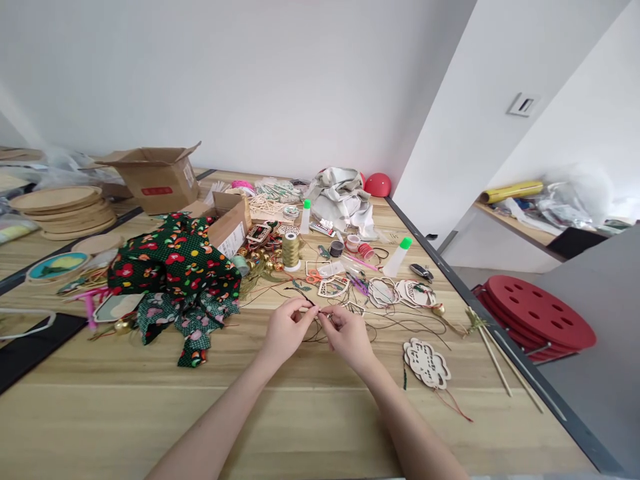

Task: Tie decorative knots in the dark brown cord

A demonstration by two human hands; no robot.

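Note:
My left hand (pixel 291 325) and my right hand (pixel 347 333) meet over the middle of the wooden table, thumbs and forefingers pinched close together. Between their fingertips runs a thin dark cord (pixel 311 303); its knot or join, if any, is too small to make out. More loose cord (pixel 420 319) trails over the table to the right. Just beyond my hands lie a fan-shaped wooden cutout (pixel 334 287), orange-handled scissors (pixel 314 275) and purple scissors (pixel 359 285). A spool of olive-gold thread (pixel 291 251) stands behind my left hand.
Dark green patterned fabric (pixel 175 260) is heaped at left beside cardboard boxes (pixel 160 180). Green-capped bottles (pixel 398 257) stand among ribbon rolls (pixel 352 243). Flower-shaped wooden tags (pixel 427 363) and thin sticks (pixel 495 360) lie at right. Red stools (pixel 540 310) are stacked beyond the table edge.

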